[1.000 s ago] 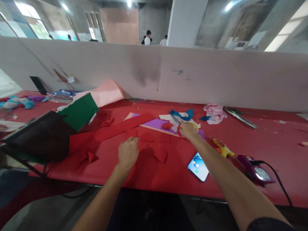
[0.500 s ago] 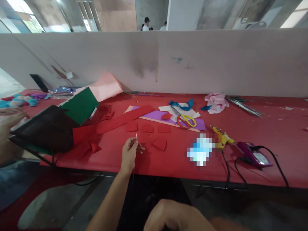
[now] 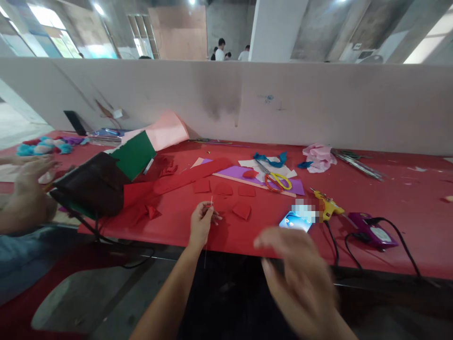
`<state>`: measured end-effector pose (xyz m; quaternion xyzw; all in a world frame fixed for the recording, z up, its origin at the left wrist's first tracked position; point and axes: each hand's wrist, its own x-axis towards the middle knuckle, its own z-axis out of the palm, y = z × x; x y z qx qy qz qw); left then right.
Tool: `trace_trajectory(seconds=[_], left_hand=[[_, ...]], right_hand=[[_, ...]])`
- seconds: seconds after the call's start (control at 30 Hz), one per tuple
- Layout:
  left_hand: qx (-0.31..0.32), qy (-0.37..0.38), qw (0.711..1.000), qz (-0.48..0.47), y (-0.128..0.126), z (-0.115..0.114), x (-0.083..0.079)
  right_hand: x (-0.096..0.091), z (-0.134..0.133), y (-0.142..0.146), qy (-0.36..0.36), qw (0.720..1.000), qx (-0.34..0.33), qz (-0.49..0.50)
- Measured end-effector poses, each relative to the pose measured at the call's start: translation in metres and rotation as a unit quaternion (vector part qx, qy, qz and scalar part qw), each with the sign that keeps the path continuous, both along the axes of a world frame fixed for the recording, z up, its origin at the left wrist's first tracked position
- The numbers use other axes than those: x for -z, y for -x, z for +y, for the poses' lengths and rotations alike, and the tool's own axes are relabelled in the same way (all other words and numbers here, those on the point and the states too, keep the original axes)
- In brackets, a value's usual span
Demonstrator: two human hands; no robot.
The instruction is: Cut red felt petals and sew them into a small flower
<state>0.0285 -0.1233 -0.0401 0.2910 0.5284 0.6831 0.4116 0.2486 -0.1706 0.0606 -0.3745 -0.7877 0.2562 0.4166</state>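
Neighbouring person in blue trousers (image 3: 16, 215): partly in view, a bare arm over the left end of the long red-covered table (image 3: 389, 189)
Soft blue, white and red fabric bundle (image 3: 44, 146): lying beyond that arm
Dark brown leather-like bag (image 3: 97, 186): tilted at the near edge, with a stiff green flat sheet (image 3: 136, 156) leaning behind it
Small folded red cloth scrap (image 3: 152, 211): flat on the table, just right of the bag
Pale pink curved sheet (image 3: 168, 132): farther back, bowed near the pale grey partition (image 3: 311, 104)
Long flat red cloth strip (image 3: 193, 175): laid diagonally, far end over a flat purple sheet (image 3: 230, 174)
Worker's bare left hand (image 3: 202, 222): pinching a thin, wire-like rod (image 3: 211, 200) between thumb and fingers; rod near upright, tip above the fingers, lower end hanging past the table edge
Squarish red cloth piece (image 3: 202, 186): beyond the left hand, first in a row with two round-topped red pieces (image 3: 224, 189)
Wedge-shaped red cloth piece (image 3: 241, 210): right of the left hand, apart from it
Metal scissors with red and yellow handles (image 3: 279, 183): across a white scrap (image 3: 292, 173) and the purple sheet, twisted blue cloth strip (image 3: 278, 163) beside the blades
Lit flat smartphone (image 3: 292, 222): just beyond the right hand, screen partly pixelated
Worker's bare right hand (image 3: 300, 269): blurred, raised at the near edge, released, thumb and fingers parted
Crumpled light pink cloth (image 3: 318, 158): farther back
Yellow glue gun with black cord (image 3: 329, 208): right of the smartphone
Purple box with black cables (image 3: 371, 231): right of the glue gun
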Motion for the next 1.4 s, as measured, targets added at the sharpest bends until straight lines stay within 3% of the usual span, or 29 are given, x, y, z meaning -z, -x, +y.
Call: trace_trajectory(seconds=[0.07,0.17,0.3,0.6,0.93,1.07,1.17,1.27,1.4], left_hand=[[0.005,0.004,1.000,0.005,0.000,0.000,-0.001],[0.001,0.005,1.000,0.015,0.000,0.000,0.000],[0.009,0.006,1.000,0.017,0.001,0.001,0.003],[0.003,0.011,0.999,0.033,0.001,0.001,0.006],[-0.004,-0.002,0.999,0.048,0.002,-0.001,0.004],[0.036,0.034,0.994,0.101,-0.012,0.010,-0.004],[0.071,0.047,0.973,0.216,-0.035,0.027,-0.014],[0.020,0.069,0.948,0.309,-0.054,0.045,-0.017],[-0.032,0.089,0.939,0.331,-0.061,0.056,-0.007]], right_hand=[[0.025,0.037,0.019,0.007,0.993,0.071,-0.098],[0.065,0.081,0.037,0.012,0.984,0.097,-0.146],[0.092,0.101,0.040,-0.029,0.961,0.120,-0.247],[0.090,0.130,0.038,0.039,0.983,0.060,-0.172],[0.106,0.155,0.037,0.132,0.982,0.102,-0.087],[0.104,0.151,0.041,0.137,0.980,0.120,-0.082],[0.103,0.146,0.042,0.135,0.980,0.113,-0.091],[0.102,0.141,0.043,0.129,0.981,0.103,-0.100],[0.101,0.135,0.043,0.122,0.983,0.101,-0.098]])
